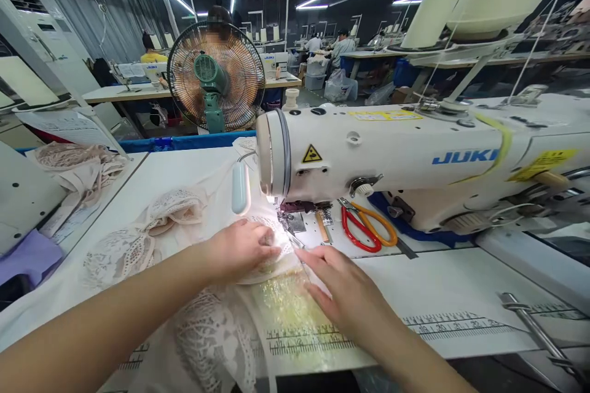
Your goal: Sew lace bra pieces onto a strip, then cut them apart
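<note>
A pale lace bra (177, 212) is spread over the sewing machine bed, part of it under the lit needle area. My left hand (242, 249) lies on its lace edge left of the needle, with fingers bent and closed on the fabric. To the right, my right hand (338, 285) has its thumb apart from the forefinger. That fingertip touches the fabric's edge beside a thin metal piece that I cannot make out. The white JUKI sewing machine (396, 153) stretches above to the right. More lace (214, 334) hangs toward the table's front edge.
Red-and-orange-handled scissors (364, 227) lie on the bed beneath the machine arm. A small lamp (239, 189) stands left of the needle. Printed rulers (308, 344) run along the front. Beyond the table is a fan (214, 77); more lace pieces (78, 163) lie left. People sit farther back.
</note>
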Demonstrator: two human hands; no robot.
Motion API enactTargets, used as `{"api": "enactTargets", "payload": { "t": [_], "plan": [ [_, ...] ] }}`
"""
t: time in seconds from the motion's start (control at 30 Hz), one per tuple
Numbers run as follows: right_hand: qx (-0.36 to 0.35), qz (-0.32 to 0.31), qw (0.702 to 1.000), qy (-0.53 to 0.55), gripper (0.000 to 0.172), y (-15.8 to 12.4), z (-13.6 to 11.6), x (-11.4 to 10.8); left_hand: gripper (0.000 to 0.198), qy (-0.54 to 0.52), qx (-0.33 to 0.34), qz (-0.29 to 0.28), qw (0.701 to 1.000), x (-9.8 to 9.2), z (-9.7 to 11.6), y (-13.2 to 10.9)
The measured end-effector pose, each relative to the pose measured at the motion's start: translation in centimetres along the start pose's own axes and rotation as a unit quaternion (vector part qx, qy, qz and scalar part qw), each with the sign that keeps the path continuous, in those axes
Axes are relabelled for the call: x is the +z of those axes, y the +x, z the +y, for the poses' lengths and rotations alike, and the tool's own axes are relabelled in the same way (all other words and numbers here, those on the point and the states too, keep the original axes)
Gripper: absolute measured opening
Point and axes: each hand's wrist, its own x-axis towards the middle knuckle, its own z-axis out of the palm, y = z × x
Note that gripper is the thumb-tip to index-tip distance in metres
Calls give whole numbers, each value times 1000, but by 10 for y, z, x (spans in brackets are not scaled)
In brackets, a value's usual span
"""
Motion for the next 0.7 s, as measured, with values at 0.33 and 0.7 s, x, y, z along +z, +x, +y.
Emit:
{"api": "enactTargets", "payload": {
  "t": [0.33, 0.7],
  "plan": [
    [-162, -42, 979, -120, 23, 14, 20, 7, 45, -96, 53, 76, 991, 31, 47, -21],
    [-158, -8, 981, -109, 23, 8, 17, 15, 35, -95, 101, 110, 984, 29, 20, -4]
  ]
}}
